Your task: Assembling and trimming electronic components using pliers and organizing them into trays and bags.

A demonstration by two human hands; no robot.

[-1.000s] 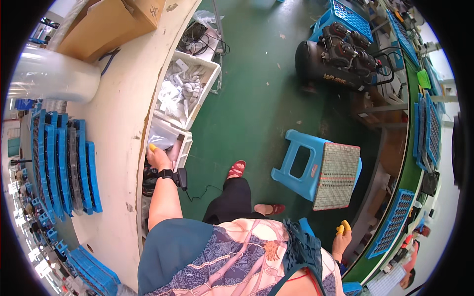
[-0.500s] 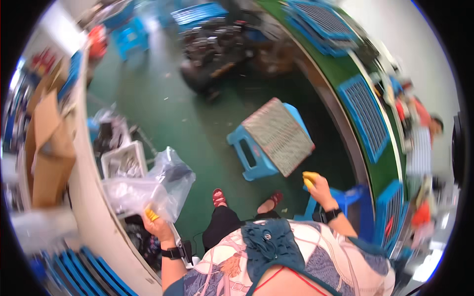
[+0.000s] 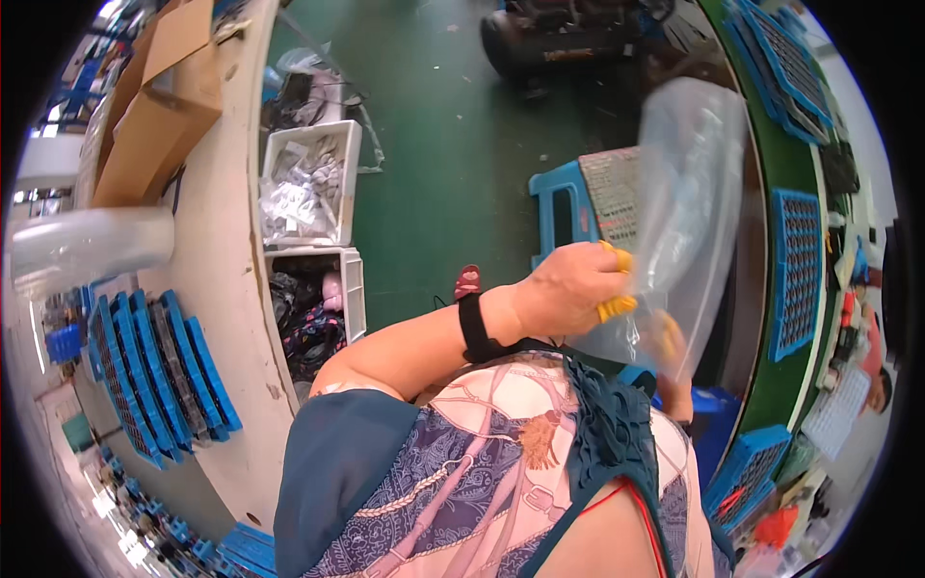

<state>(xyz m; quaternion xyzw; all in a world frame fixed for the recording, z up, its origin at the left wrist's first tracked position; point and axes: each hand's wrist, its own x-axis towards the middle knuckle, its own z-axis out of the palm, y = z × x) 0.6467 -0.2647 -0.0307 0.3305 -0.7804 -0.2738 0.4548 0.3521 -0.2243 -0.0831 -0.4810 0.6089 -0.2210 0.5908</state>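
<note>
Left hand (image 3: 575,289) and right hand (image 3: 667,342), wide apart half a second ago, are now close together on the right. I see the left clamped on a clear plastic bag (image 3: 689,183); the right blurs behind its film, grip unclear to me. Glossy, limp and creased, the bag has left the white crate (image 3: 351,183) side and partly hides the blue stool's (image 3: 582,197) patterned top.
</note>
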